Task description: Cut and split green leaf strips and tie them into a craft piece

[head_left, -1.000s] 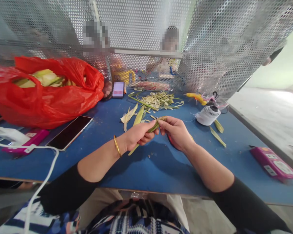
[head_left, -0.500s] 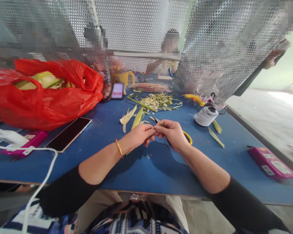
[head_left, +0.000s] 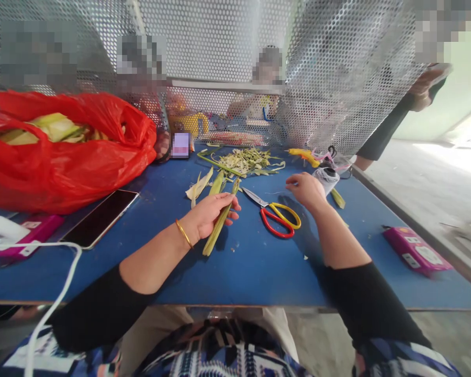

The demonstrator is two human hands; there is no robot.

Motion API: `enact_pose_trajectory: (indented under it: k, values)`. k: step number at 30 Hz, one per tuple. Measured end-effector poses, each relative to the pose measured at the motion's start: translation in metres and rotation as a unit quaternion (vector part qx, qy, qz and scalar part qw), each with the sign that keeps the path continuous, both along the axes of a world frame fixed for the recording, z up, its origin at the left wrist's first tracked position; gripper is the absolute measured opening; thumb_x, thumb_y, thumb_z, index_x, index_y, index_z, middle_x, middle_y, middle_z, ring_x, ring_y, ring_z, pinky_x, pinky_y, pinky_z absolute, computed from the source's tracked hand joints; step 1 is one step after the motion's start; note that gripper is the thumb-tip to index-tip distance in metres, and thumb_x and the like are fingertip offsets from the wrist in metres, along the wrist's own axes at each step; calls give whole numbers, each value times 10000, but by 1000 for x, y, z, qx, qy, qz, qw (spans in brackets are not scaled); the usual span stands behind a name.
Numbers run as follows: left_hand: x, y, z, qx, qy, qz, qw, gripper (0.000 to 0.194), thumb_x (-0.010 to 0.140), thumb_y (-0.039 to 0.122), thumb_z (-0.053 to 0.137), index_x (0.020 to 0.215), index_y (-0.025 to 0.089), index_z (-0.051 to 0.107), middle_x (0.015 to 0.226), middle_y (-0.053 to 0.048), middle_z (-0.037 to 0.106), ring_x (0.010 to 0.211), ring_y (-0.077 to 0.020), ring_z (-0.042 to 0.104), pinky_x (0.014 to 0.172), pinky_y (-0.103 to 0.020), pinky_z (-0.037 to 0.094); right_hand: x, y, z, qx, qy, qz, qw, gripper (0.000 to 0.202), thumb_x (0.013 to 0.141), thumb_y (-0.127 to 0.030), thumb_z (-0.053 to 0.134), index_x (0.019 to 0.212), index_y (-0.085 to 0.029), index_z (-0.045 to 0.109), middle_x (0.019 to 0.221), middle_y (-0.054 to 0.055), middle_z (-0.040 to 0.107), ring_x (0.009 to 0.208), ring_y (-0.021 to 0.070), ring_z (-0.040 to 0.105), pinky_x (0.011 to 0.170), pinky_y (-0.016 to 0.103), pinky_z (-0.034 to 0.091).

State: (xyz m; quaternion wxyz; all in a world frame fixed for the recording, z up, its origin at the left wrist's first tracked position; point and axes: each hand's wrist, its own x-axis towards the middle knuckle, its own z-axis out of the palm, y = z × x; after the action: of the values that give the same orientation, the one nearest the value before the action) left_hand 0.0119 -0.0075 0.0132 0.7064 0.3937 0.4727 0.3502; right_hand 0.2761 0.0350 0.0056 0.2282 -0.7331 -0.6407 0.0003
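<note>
My left hand [head_left: 216, 212] is closed round a folded, pale-green strip of corn husk [head_left: 221, 225], which slants down toward the table's front edge. Out to the right, my right hand [head_left: 306, 189] hovers just left of a spool of white thread [head_left: 327, 179], partly covering it. Its fingertips are drawn together close to a loose thread [head_left: 275, 192] on the table; whether they grip it I cannot make out. Between my hands lie scissors [head_left: 278, 219] with one red and one yellow handle, blades pointing up-left. More husk pieces [head_left: 199, 186] rest beyond my left hand.
Shredded husk [head_left: 249, 161] is heaped at the back. A red plastic bag [head_left: 113, 162] of husks and a dark phone [head_left: 102, 217] stand left. A yellow glue gun [head_left: 305, 156] lies back right, a magenta box [head_left: 416, 250] far right. A perforated metal screen [head_left: 220, 47] borders the back.
My hands have parted: the right moved right toward the thread spool, while the left keeps the husk strip. The scissors, formerly mostly hidden by my right hand, now lie in plain view on the table.
</note>
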Motion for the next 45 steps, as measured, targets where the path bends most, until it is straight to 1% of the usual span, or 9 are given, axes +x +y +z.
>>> enact_pose_trajectory:
  k: [5, 10, 14, 19, 24, 32, 35, 40, 45]
  values:
    - [0, 0, 0, -18, -18, 35, 999, 316, 987, 152, 487, 687, 142, 588, 597, 18, 582, 436, -62, 542, 401, -172, 410, 2, 7, -19, -47, -17, 25, 998, 123, 790, -192, 674, 866, -205, 770, 934, 70, 719, 833, 206, 638, 705, 299, 459]
    - [2, -1, -1, -24, -31, 19, 999, 325, 989, 157, 481, 680, 141, 582, 569, 22, 553, 422, -63, 524, 390, -169, 391, -4, 11, -29, -66, -11, 29, 997, 81, 812, -188, 650, 810, -186, 731, 902, 60, 717, 828, 186, 627, 679, 268, 443]
    - [4, -2, -2, -32, -19, 8, 999, 335, 998, 152, 460, 686, 138, 578, 563, 22, 559, 422, -69, 534, 400, -176, 419, -4, 11, -27, -71, -2, 27, 997, 118, 873, -192, 586, 829, -170, 693, 903, 74, 729, 798, 181, 636, 677, 270, 430]
    - [5, -1, -4, -30, -15, 12, 999, 339, 1002, 147, 446, 693, 136, 584, 557, 12, 581, 442, -87, 568, 469, -208, 504, -10, 5, -17, -64, 2, 17, 998, 198, 953, -189, 448, 1005, -175, 639, 871, 77, 742, 732, 193, 649, 664, 286, 406]
    - [4, 0, -5, -29, -16, 19, 999, 326, 991, 143, 465, 694, 135, 598, 567, 1, 587, 455, -94, 574, 471, -213, 496, -26, -6, -5, -54, -84, 31, 995, 201, 956, -195, 435, 1071, -177, 598, 915, 118, 749, 807, 258, 659, 627, 303, 342]
    - [3, 3, -4, -12, 2, 47, 999, 312, 973, 148, 506, 674, 142, 596, 597, 7, 584, 450, -77, 568, 417, -185, 416, -65, -28, 3, -44, -208, 152, 965, 286, 966, -136, 355, 1143, -137, 580, 991, 159, 748, 851, 262, 671, 655, 314, 344]
    - [2, 5, -7, -10, 1, 40, 999, 275, 951, 151, 544, 682, 143, 603, 660, -2, 621, 453, -74, 576, 412, -184, 413, -74, -35, 4, -40, -204, 205, 957, 293, 980, -166, 357, 1181, -128, 567, 971, 157, 747, 865, 262, 665, 693, 312, 370]
    - [2, 9, -11, -22, -18, 24, 999, 202, 933, 124, 552, 749, 136, 634, 738, -29, 685, 429, -72, 555, 392, -194, 424, -93, -51, 0, -22, -161, 358, 920, 266, 969, -127, 349, 1102, -129, 580, 965, 146, 729, 887, 239, 650, 781, 316, 410]
    - [3, 11, -8, -24, -19, 29, 999, 239, 948, 112, 519, 735, 137, 626, 652, -4, 649, 417, -70, 544, 379, -183, 411, -94, -55, 6, -40, -116, 375, 919, 261, 991, -160, 377, 1129, -145, 598, 1002, 116, 728, 901, 214, 652, 757, 296, 410]
